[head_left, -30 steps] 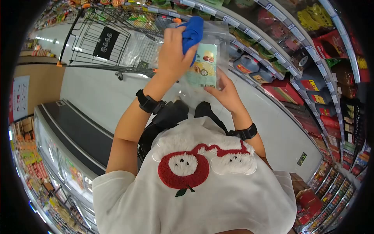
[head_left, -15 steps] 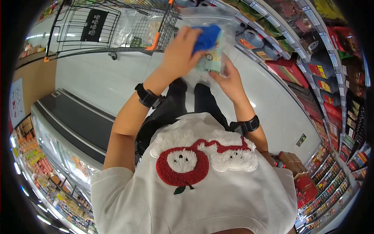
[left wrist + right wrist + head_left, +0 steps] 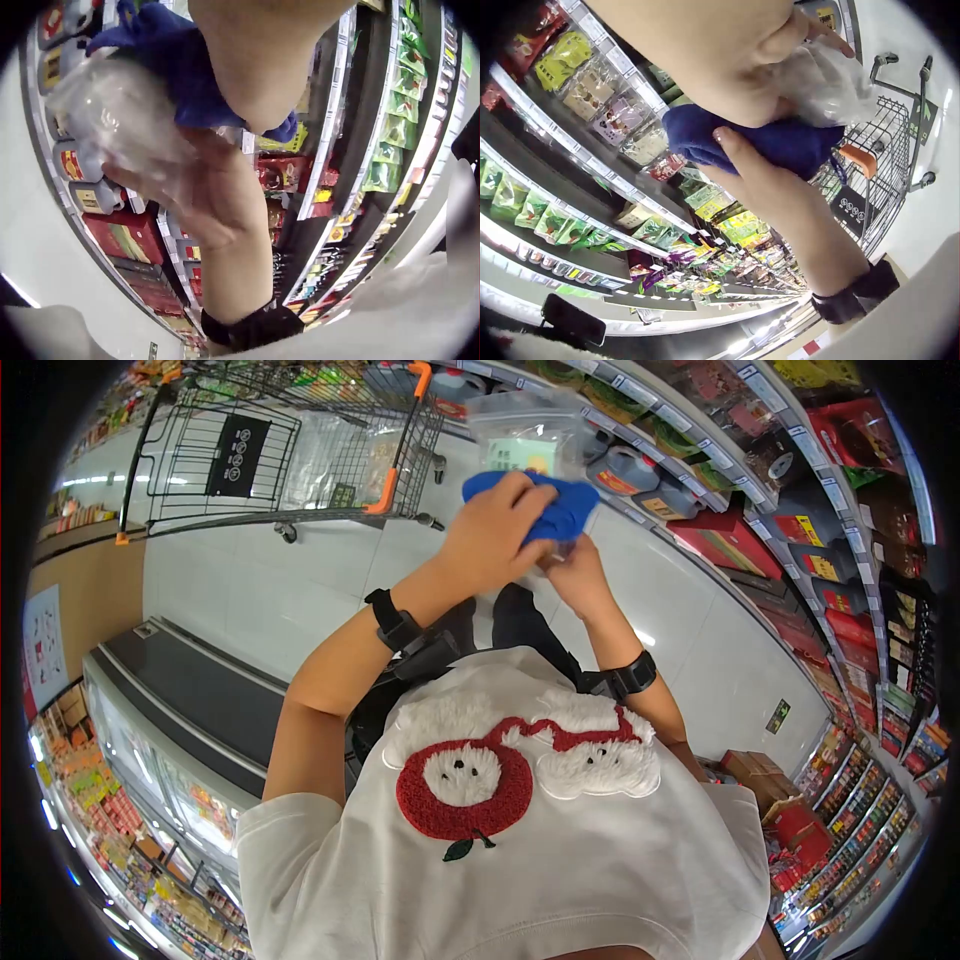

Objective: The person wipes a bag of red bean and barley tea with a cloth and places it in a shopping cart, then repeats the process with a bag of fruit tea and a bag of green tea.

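Note:
My left hand (image 3: 497, 525) grips a blue cloth (image 3: 570, 510), which lies across the lower part of a clear zip-top plastic bag (image 3: 520, 408). Above the cloth, a light green label (image 3: 520, 455) with a yellow patch shows through the bag. My right hand (image 3: 583, 582) holds the bag at its lower end, its fingers partly hidden behind the cloth. In the left wrist view, the right hand (image 3: 225, 184) lies around the crinkled clear plastic (image 3: 112, 112), close beside the cloth (image 3: 161, 60). In the right wrist view, the left thumb lies along the bunched cloth (image 3: 780, 146).
A wire shopping cart (image 3: 330, 510) with orange corner pieces stands at the far left, clear plastic packs inside. Store shelves (image 3: 690, 470) with dark jugs (image 3: 625, 468) and red boxes (image 3: 720, 540) line the right. A low dark-topped case (image 3: 190, 705) is at the left, on a pale tiled floor.
My left hand has moved the cloth from the bag's upper part down and rightward over its lower part, covering most of the label. The cart sits further left in view than a second ago.

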A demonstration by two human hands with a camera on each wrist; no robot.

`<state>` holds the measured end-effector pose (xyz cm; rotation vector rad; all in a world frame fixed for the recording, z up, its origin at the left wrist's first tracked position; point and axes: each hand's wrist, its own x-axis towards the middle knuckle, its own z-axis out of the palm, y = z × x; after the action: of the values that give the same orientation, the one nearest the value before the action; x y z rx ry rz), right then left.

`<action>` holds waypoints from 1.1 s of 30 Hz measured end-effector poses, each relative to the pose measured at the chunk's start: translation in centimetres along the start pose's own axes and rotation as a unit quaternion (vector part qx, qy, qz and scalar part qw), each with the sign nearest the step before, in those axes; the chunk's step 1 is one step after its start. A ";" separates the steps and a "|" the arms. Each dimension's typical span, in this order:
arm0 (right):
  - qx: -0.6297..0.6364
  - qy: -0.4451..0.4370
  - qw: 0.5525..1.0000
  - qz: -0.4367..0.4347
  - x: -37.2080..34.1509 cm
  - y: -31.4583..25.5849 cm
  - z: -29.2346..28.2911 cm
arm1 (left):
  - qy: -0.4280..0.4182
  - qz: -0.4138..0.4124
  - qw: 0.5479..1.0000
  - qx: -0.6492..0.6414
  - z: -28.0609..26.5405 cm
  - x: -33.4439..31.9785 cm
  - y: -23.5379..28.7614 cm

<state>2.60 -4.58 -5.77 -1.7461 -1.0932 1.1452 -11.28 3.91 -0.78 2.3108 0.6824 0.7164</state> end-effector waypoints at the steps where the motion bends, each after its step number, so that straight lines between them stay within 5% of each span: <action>1: -0.037 -0.004 0.999 0.003 0.1 -0.4 0.2 | 0.028 -0.017 0.999 0.018 -0.7 0.6 -0.1; 3: 0.001 -0.034 0.999 -0.034 -0.5 -1.8 0.8 | 0.124 -0.044 0.991 0.040 -1.7 2.2 -1.4; 7: 0.064 -0.110 0.990 -0.059 -0.4 -2.6 1.2 | 0.179 -0.098 0.978 0.041 -4.5 4.3 -1.9; 14: 0.126 -0.045 0.991 0.006 2.8 -3.3 -0.7 | 0.014 0.041 0.997 0.064 -2.5 2.4 0.4; 15: 0.043 -0.018 0.991 -0.127 3.5 -4.1 -1.1 | -0.005 0.054 0.997 0.058 -2.5 2.1 0.8; 18: 0.003 -0.061 0.988 -0.140 4.1 -5.5 -1.9 | 0.000 0.062 0.998 0.028 -3.6 2.6 1.0; 25: -0.048 -0.083 0.978 -0.185 3.3 -9.6 -2.2 | 0.265 0.026 0.961 0.074 -10.6 6.9 0.4; 28: -0.139 -0.032 0.956 -0.258 3.3 -11.5 -3.4 | 0.286 0.028 0.950 0.124 -13.1 7.7 0.7; 33: -0.093 0.031 0.963 -0.253 3.6 -12.9 -5.4 | 0.249 0.006 0.958 0.145 -12.9 7.9 0.0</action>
<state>5.33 2.39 6.54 -1.4960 -1.5343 0.6850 -13.74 14.01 10.23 2.4072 1.0575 1.3023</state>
